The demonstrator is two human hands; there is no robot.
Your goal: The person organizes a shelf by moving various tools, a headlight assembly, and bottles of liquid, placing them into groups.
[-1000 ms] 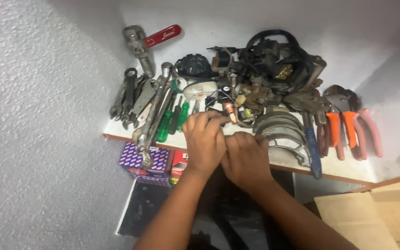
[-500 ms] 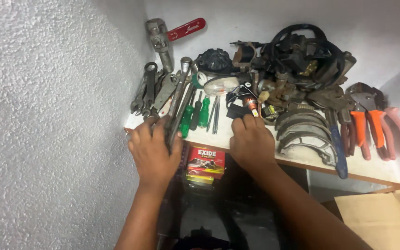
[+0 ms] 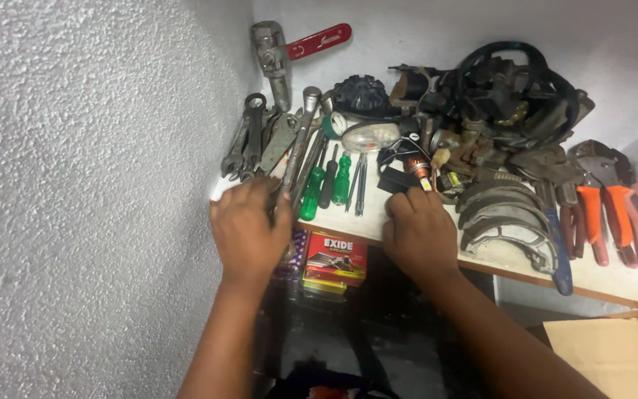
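At left table edge, long steel ratchet wrench (image 3: 298, 148) lies among spanners; my left hand (image 3: 249, 233) closes over its handle end. Right hand (image 3: 419, 233) rests flat, holding nothing, near small orange-tipped bulb (image 3: 416, 168). I'd grip firmly, lift straight, clear of green-handled screwdrivers (image 3: 326, 185).

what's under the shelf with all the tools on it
Under the shelf, small red and patterned boxes sit between the forearms. Beyond them it is dark; the arms cover the rest.
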